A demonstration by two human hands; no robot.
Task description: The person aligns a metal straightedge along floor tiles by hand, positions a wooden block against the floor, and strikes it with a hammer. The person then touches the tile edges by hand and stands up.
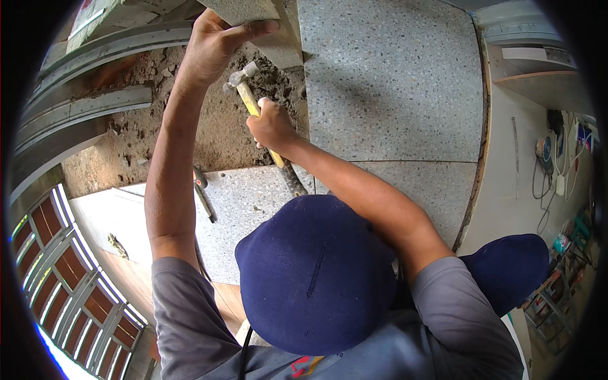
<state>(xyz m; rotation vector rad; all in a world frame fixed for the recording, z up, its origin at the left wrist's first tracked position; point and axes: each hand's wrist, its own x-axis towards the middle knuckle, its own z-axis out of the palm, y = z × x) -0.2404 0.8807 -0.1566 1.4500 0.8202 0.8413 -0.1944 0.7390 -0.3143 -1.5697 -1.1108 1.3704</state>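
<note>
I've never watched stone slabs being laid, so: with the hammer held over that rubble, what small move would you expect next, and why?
Probably a short downward tap. The right hand grips the yellow-handled steel hammer with its head raised just above the rough brown mortar bed, while the left hand steadies the speckled grey stone slab right beside it.

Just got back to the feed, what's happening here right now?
A person in a navy cap is working over a patch of bare mortar bed among speckled terrazzo floor slabs. The right hand has its grip closed on a yellow-handled hammer, head poised over the mortar. The left hand steadies the edge of a tilted slab. A trowel lies on the slab nearer the person.
</note>
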